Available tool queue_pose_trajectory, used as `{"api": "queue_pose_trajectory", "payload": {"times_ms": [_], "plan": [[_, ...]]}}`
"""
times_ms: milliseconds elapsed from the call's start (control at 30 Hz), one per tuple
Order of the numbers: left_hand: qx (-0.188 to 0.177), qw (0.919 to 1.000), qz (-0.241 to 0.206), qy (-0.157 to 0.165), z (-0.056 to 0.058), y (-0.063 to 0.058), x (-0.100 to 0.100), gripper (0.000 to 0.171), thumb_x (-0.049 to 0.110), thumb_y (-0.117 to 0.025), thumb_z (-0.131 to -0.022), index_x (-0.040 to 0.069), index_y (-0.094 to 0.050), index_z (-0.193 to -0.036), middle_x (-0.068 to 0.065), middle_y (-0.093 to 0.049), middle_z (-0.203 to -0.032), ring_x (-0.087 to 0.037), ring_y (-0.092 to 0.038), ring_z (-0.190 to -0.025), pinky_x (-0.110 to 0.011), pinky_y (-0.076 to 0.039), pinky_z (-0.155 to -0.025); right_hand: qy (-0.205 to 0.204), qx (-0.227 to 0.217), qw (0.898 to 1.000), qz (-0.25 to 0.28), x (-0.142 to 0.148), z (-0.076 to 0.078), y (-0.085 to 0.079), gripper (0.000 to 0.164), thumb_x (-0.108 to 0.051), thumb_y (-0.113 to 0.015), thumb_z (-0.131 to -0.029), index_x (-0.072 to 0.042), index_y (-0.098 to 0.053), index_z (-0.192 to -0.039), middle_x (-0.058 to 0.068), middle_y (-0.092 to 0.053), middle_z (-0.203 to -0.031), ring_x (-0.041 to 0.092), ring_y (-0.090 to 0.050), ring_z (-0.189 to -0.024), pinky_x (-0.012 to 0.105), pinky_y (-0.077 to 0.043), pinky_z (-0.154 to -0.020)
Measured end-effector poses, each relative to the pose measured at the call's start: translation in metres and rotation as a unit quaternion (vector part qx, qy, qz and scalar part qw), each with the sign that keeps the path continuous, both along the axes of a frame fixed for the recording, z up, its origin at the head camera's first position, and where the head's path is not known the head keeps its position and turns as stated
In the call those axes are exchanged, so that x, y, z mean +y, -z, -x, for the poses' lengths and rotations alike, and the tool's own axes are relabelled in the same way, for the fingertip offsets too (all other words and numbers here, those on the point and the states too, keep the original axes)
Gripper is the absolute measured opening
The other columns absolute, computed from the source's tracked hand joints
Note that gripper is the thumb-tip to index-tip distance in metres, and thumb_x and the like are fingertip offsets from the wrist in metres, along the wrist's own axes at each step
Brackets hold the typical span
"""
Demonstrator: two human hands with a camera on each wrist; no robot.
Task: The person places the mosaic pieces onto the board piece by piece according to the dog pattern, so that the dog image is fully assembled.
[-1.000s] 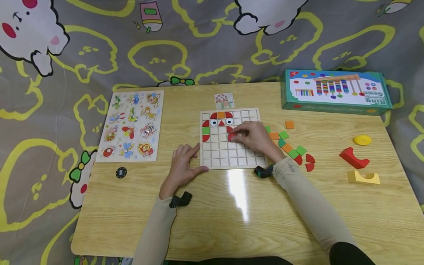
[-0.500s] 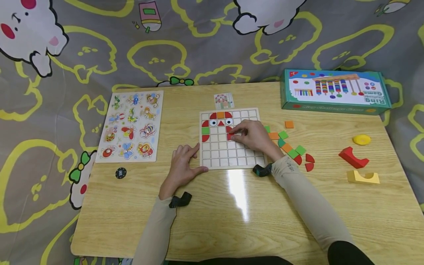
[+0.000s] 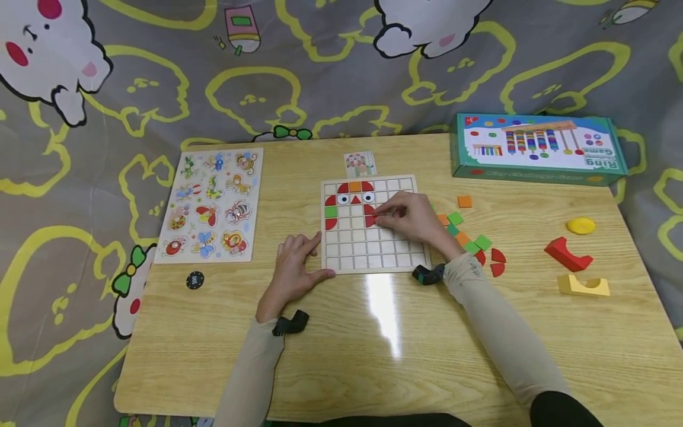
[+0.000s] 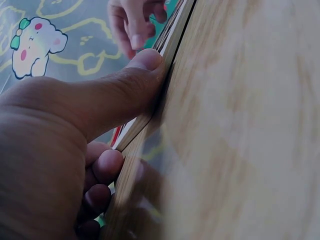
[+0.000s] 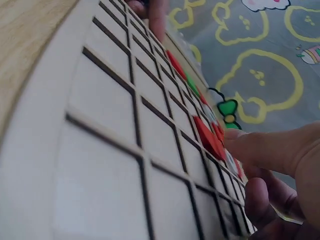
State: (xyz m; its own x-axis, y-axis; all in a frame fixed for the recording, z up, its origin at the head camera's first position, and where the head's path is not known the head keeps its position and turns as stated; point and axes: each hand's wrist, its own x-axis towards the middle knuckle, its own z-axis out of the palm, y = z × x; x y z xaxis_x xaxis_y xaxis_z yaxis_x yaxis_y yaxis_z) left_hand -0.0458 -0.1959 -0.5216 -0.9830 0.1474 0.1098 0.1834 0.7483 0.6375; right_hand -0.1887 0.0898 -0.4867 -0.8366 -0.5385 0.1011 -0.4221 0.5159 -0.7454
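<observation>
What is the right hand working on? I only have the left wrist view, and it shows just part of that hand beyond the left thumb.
Observer: The head view shows the right hand with its fingertips at a red piece on the grid board, the nearer of two adjoining red ones.

Operator: Any loose pieces left off the board? None show in my view.

Observer: Yes, loose tiles in green, orange, teal and red lie to the right of the board, some partly hidden by the right hand and arm.

Operator: And what lies past the board's far edge?

Observer: A small picture card, lying on the table just beyond that edge.
</observation>
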Motion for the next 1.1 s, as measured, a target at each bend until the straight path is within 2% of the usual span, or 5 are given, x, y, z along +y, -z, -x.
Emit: {"api": "queue_pose_trajectory", "payload": {"times_ms": [300, 433, 600, 800, 1100], "plan": [[-0.009, 1.0, -0.002, 0.0, -0.002, 0.0, 0.001, 0.091, 0.045, -0.087, -0.071, 0.008, -0.05, -0.145, 0.003, -0.047, -0.088, -0.017, -0.033, -0.085, -0.034, -0.023, -0.08, 0.086, -0.02, 0.995, -0.047, 0.076, 0.013, -0.017, 0.022, -0.024, -0.077, -0.087, -0.015, -0.078, -0.107, 0.002, -0.069, -0.099, 0.017, -0.058, -0.076, 0.026, -0.045, -0.062], [-0.01, 0.9999, -0.001, -0.004, -0.003, 0.0, 0.0, 0.091, 0.045, -0.087, -0.071, 0.009, -0.049, -0.145, 0.003, -0.047, -0.088, -0.017, -0.033, -0.085, -0.033, -0.023, -0.08, 0.109, -0.032, 0.99, -0.08, 0.112, 0.011, -0.025, 0.026, -0.031, -0.075, -0.089, -0.016, -0.077, -0.11, 0.004, -0.069, -0.103, 0.02, -0.058, -0.08, 0.026, -0.043, -0.063], [-0.013, 0.9999, -0.006, -0.007, -0.003, -0.002, -0.001, 0.091, 0.046, -0.087, -0.071, 0.009, -0.049, -0.146, 0.004, -0.047, -0.089, -0.016, -0.033, -0.085, -0.033, -0.023, -0.08, 0.129, -0.034, 0.984, -0.119, 0.152, -0.007, -0.03, 0.026, -0.034, -0.074, -0.088, -0.017, -0.077, -0.107, 0.005, -0.071, -0.098, 0.019, -0.057, -0.078, 0.026, -0.042, -0.063], [-0.008, 0.9999, -0.006, -0.005, -0.003, -0.004, 0.0, 0.091, 0.045, -0.088, -0.07, 0.009, -0.05, -0.145, 0.003, -0.048, -0.089, -0.017, -0.033, -0.084, -0.034, -0.023, -0.079, 0.14, -0.042, 0.981, -0.129, 0.185, -0.043, -0.021, 0.023, -0.033, -0.079, -0.085, -0.018, -0.078, -0.102, 0.001, -0.071, -0.085, 0.012, -0.056, -0.069, 0.023, -0.041, -0.059], [-0.005, 1.0, -0.007, 0.0, -0.001, -0.005, 0.003, 0.091, 0.045, -0.087, -0.07, 0.009, -0.05, -0.145, 0.003, -0.048, -0.089, -0.017, -0.033, -0.084, -0.034, -0.023, -0.08, 0.162, 0.017, 0.978, -0.131, 0.189, -0.083, -0.009, 0.026, -0.032, -0.087, -0.076, -0.016, -0.078, -0.094, -0.003, -0.064, -0.076, 0.008, -0.05, -0.06, 0.021, -0.037, -0.054]]}}
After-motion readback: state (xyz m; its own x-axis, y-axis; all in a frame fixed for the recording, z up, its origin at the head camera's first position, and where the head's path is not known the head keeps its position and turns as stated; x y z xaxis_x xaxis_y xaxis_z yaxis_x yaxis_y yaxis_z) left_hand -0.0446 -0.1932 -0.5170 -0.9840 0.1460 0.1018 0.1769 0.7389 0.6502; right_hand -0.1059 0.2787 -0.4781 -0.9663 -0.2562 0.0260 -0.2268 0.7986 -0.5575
